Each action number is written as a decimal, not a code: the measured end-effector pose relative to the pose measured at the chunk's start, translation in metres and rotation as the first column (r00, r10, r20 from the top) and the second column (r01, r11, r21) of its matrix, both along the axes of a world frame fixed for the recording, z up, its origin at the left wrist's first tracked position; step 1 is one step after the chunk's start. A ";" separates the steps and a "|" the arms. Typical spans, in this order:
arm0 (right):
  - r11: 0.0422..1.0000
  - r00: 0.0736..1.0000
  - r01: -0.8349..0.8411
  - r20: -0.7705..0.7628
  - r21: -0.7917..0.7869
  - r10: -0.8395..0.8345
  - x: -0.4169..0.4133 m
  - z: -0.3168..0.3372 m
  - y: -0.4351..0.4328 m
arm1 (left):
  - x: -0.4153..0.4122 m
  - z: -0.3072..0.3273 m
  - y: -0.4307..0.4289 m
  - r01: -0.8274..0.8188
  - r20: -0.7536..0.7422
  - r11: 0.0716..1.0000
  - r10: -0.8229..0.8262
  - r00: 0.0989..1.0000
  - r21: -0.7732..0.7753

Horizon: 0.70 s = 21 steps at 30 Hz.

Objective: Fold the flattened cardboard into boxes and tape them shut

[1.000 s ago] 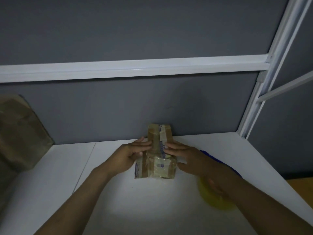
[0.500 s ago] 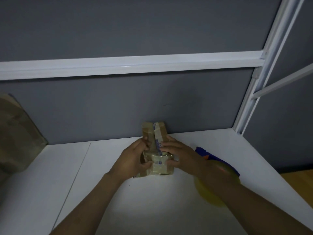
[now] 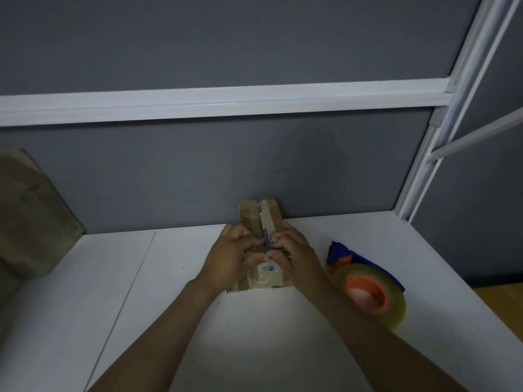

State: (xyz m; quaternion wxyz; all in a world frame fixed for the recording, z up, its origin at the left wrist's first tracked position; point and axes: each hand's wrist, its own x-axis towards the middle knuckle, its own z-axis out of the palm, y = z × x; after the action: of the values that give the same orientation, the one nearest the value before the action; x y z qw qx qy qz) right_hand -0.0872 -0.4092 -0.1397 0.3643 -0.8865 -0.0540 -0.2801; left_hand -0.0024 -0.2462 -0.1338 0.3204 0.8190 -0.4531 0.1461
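Small cardboard box (image 3: 261, 219) at the back of the desk (image 3: 169, 306), left hand (image 3: 229, 258) and right hand (image 3: 295, 257) with fingers (image 3: 283, 236) curled on its flaps at the centre seam (tape roll (image 3: 368, 297) lies just to the right): best pressed level, edges meeting, before taping.

box (image 3: 268, 275) middle hidden under left hand (image 3: 229, 258) and right hand (image 3: 297, 258). blue print on its tape strip (image 3: 266, 222) too small to read. tape roll (image 3: 373, 295) near edge covered by right forearm (image 3: 368, 338). brown cardboard (image 3: 31, 216), possibly flattened stock, cut off at left edge.
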 end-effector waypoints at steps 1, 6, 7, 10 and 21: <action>0.999 1.000 -0.021 0.007 -0.044 0.022 0.000 -0.002 -0.004 | 0.002 0.002 0.003 0.014 0.014 1.000 -0.015 1.000 0.017; 0.965 0.964 -0.207 -0.200 -0.159 0.174 -0.004 0.005 -0.029 | 0.007 0.007 0.012 0.057 0.121 0.989 -0.074 0.990 0.134; 0.966 0.945 -0.229 -0.265 -0.119 0.191 -0.005 0.007 -0.034 | 0.006 0.006 0.011 0.058 0.102 0.990 -0.072 0.992 0.131; 0.968 0.912 -0.246 -0.350 -0.047 0.215 -0.008 0.012 -0.043 | 0.002 0.000 0.011 0.053 0.060 0.991 -0.061 0.996 0.121; 0.914 0.980 -0.072 -0.198 -0.399 -0.009 -0.014 0.039 -0.044 | -0.002 0.026 0.037 -0.119 0.150 0.846 0.047 0.988 0.520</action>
State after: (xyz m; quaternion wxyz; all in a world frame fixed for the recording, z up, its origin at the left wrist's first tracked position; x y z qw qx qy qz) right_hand -0.1009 -0.4536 -0.1012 0.1814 -0.9648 -0.0889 -0.1684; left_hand -0.0043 -0.2089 -0.1076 0.0463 0.8828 -0.4600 0.0834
